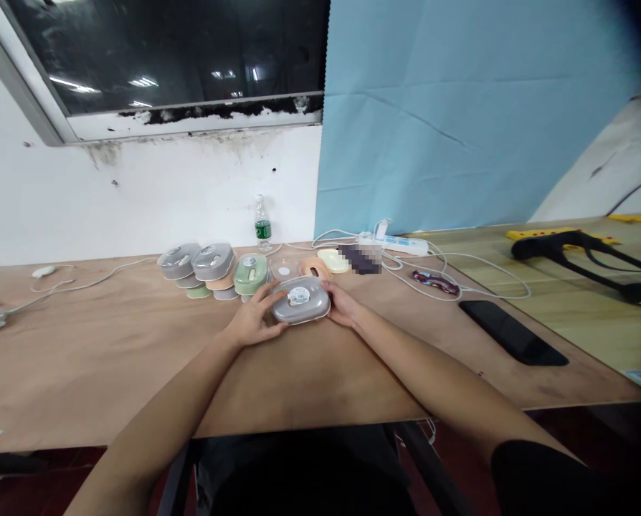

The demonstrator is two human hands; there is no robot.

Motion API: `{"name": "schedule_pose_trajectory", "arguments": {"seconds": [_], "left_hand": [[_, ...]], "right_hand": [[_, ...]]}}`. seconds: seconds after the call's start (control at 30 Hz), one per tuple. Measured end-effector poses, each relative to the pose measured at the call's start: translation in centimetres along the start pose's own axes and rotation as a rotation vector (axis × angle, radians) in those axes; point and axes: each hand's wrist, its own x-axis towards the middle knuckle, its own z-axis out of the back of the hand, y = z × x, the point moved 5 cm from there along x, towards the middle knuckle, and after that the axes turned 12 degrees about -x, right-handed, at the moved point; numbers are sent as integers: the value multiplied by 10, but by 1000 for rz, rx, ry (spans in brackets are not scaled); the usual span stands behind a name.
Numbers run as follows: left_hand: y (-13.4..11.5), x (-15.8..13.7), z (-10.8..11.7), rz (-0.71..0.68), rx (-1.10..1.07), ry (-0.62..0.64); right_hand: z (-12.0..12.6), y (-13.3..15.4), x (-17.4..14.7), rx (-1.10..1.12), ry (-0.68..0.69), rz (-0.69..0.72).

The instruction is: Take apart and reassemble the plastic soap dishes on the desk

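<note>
Between my two hands is a grey oval plastic box (310, 304), which looks like a lidded soap box, with a round printed label on top. My left hand (256, 315) grips its left end, fingers over the top and thumb along the near edge. On the other end, my right hand (343, 304) closes around the side, its fingertips partly hidden. Just behind the box are an orange piece (315, 268) with a slot, a clear lid (285, 269) and a pale yellow piece (333, 260). A green box (250, 272) stands to the left.
Stacked boxes, grey on top (213, 261), stand at the back left. A plastic bottle (263, 226) is by the wall. White cables and a power strip (401, 244) lie behind right, with a dark red wrapped item (435, 282) and a black phone (513, 332) nearer.
</note>
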Motion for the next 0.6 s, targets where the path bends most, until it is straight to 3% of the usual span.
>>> {"name": "schedule_pose_trajectory", "arguments": {"seconds": [0.23, 0.6], "left_hand": [[-11, 1, 5, -154, 123, -20], [-18, 1, 2, -148, 39, -66]], "right_hand": [[-3, 7, -5, 1, 34, -35], [-8, 9, -9, 142, 30, -59]]}}
